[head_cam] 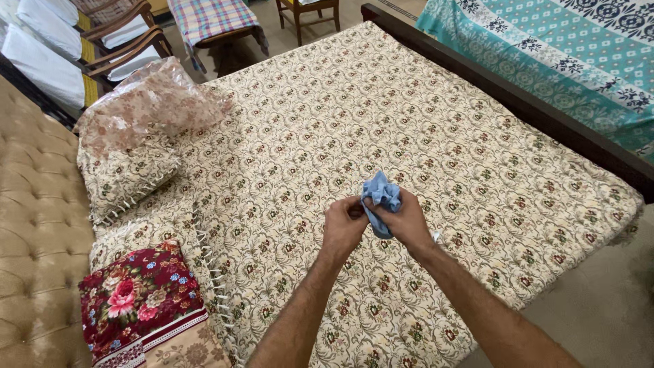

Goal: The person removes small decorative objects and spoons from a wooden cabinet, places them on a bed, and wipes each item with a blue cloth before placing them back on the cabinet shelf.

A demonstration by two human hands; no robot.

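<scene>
My right hand (407,221) is closed around a small crumpled light-blue cloth (381,194), bunched so its folds stick up above my fingers, while my left hand (344,225) pinches the cloth's near edge between thumb and fingertips. I hold both hands together above the middle of the bed, the cloth lifted off the cover rather than resting on it; the two-handed grip looks meant to keep the loose fabric gathered in one wad.

Beneath my hands spreads a cream woven bedspread with a repeating floral pattern (422,116), pulled flat across the mattress with a fringed edge near my left forearm. At the head of the bed, to my left, lie a matching cream floral pillow (126,177) and, above it, a pinkish pillow wrapped in clear plastic (146,105), stacked against a tan tufted headboard (34,225). Nearer to me sits a dark red flowered folded textile (136,296). A dark wooden bed rail (518,102) runs along the far side, with a teal patterned sheet (565,54) on the neighbouring bed beyond it. Wooden chairs with white cushions (102,41) stand farther off.
</scene>
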